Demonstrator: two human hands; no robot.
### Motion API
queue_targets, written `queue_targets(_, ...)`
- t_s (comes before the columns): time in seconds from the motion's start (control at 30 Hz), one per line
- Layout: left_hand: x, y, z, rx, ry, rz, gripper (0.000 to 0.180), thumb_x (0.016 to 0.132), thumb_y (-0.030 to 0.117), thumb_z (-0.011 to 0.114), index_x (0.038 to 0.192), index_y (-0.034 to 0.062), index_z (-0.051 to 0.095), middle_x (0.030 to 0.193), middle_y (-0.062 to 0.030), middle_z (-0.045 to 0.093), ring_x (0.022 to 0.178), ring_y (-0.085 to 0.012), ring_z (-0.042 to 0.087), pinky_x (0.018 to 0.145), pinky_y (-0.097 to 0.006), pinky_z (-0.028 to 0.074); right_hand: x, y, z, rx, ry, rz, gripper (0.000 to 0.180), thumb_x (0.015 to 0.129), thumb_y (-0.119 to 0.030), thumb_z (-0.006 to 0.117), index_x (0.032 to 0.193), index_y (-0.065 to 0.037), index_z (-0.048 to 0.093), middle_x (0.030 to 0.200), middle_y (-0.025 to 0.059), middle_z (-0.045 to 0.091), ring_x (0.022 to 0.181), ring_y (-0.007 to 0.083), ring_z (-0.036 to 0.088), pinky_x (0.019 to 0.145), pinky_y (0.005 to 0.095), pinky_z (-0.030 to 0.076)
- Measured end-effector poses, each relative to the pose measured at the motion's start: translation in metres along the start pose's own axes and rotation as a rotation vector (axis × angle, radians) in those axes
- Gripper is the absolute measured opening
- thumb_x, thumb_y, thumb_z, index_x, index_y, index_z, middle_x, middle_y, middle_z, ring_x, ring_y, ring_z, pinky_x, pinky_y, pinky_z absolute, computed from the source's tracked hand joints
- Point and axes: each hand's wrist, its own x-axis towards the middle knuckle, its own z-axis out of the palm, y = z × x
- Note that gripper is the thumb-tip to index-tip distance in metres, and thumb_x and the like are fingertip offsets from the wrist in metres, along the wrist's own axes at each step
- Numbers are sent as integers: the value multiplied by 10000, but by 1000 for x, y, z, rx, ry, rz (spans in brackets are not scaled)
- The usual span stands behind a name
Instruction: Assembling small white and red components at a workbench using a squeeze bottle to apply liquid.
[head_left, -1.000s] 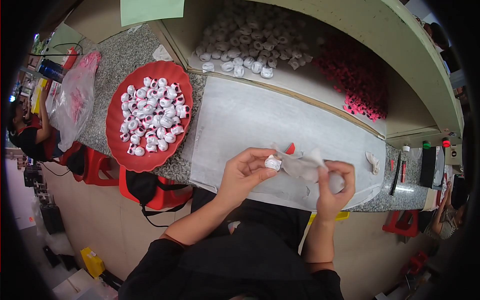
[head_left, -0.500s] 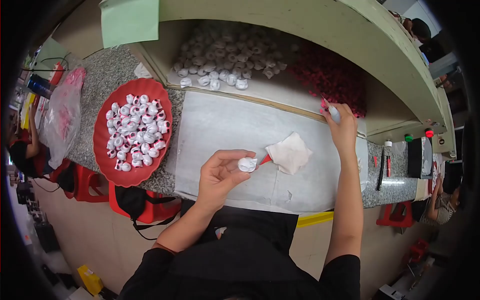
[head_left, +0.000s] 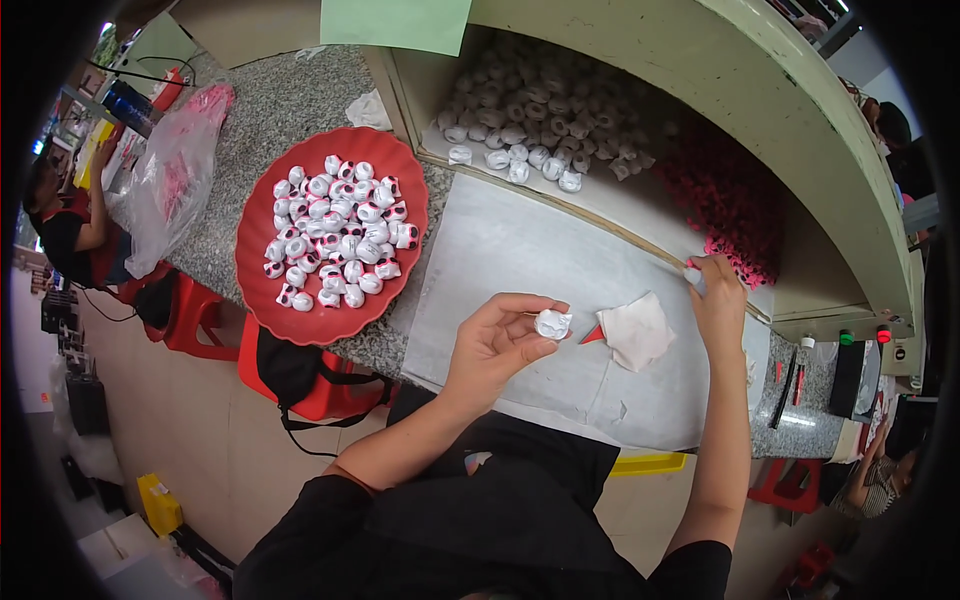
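Between the thumb and fingers of my left hand (head_left: 505,345) sits a small white figure piece (head_left: 552,323), held above the paper-covered worktop. My right hand (head_left: 718,300) grips a small white applicator bottle (head_left: 695,281) beside the front lip of the shelf. A pink bit shows at the bottle's tip; whether it is stuck there I cannot tell. Just beyond lies a pile of small pink pieces (head_left: 735,250). More white pieces (head_left: 540,110) are heaped on the shelf to its left. A folded white cloth (head_left: 637,332) with a red pointed thing (head_left: 594,335) at its edge lies between my hands.
On the left, a red scalloped tray (head_left: 255,285) holds many white pieces with pink and black parts. A pale green shelf unit (head_left: 700,60) arches over the back. Black and red tools (head_left: 785,395) lie at the right. Other people sit at both sides.
The view has swung, so the scene sits further right. My right hand has drawn back from the pink pile to the shelf lip with the bottle. My left hand still holds the white piece.
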Motion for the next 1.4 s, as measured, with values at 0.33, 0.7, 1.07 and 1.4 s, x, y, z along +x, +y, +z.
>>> queue_targets(0.33,-3,1,3,-15,-32,63,320,717,-89,531,1017,-21,442,1050,-142,494,934,-158,505,791,-254,421,-26,-37,-6,444,158,60,181,669,86,534,824,-4,513,811,110,575,624,200,539,581,260,433)
queue_targets(0.7,-6,1,8,137,-47,133,305,696,-75,560,973,-9,450,1025,-184,491,907,-214,529,790,-341,447,-67,-140,-22,1788,71,467,136,640,89,596,714,35,497,778,180,568,614,169,547,559,249,462)
queue_targets(1.07,-10,-1,12,264,-134,208,288,705,-99,525,975,1,508,1061,-147,484,974,-211,497,782,-280,451,-68,-148,-22,1633,-26,456,107,660,72,576,705,23,492,696,129,526,548,149,501,491,233,412)
queue_targets(1.4,-11,7,17,190,-170,125,239,725,-58,540,955,-24,486,1053,-224,482,950,-227,509,785,-308,431,-71,-143,-11,1508,49,368,130,662,77,574,727,10,484,712,108,518,562,130,498,497,211,399)
